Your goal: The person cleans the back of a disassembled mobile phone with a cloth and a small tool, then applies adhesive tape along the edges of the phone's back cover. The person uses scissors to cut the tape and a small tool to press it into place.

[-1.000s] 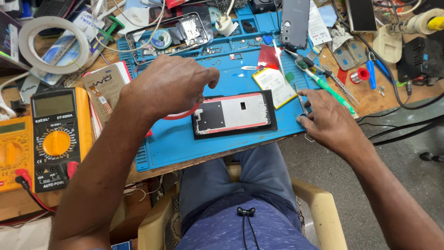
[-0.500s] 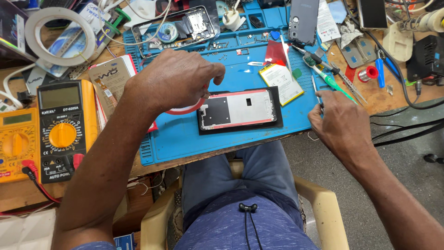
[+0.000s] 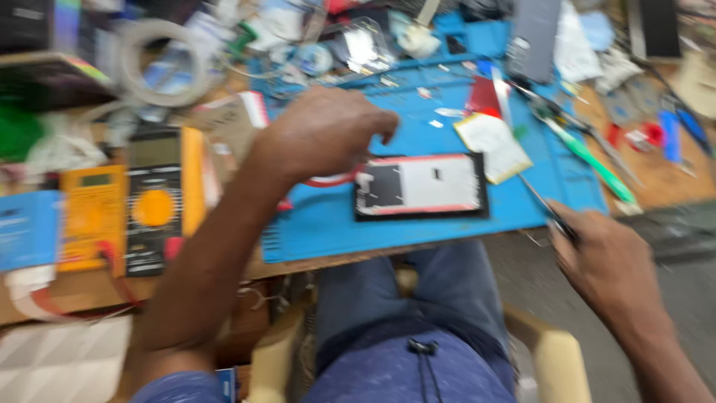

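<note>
The view is blurred. An opened phone [image 3: 421,186] with a black frame and pale inside lies flat on a blue work mat [image 3: 328,224]. My left hand [image 3: 328,134] hovers over the mat just left of and behind the phone. Its fingers curl downward and hide whatever is beneath them. My right hand [image 3: 604,261] is off the mat's front right corner, past the table edge. It is closed on a thin dark tool [image 3: 541,201] that points up toward the mat.
A yellow multimeter [image 3: 89,216] and an orange-and-black one [image 3: 156,201] lie at the left. A tape roll [image 3: 160,63] sits behind them. A green-handled tool [image 3: 597,164], red clips and small parts clutter the right and back. My lap and a beige chair are below.
My right hand has drawn back from the mat's right edge toward me with the thin tool. My left hand stays over the mat. The view has gone blurry.
</note>
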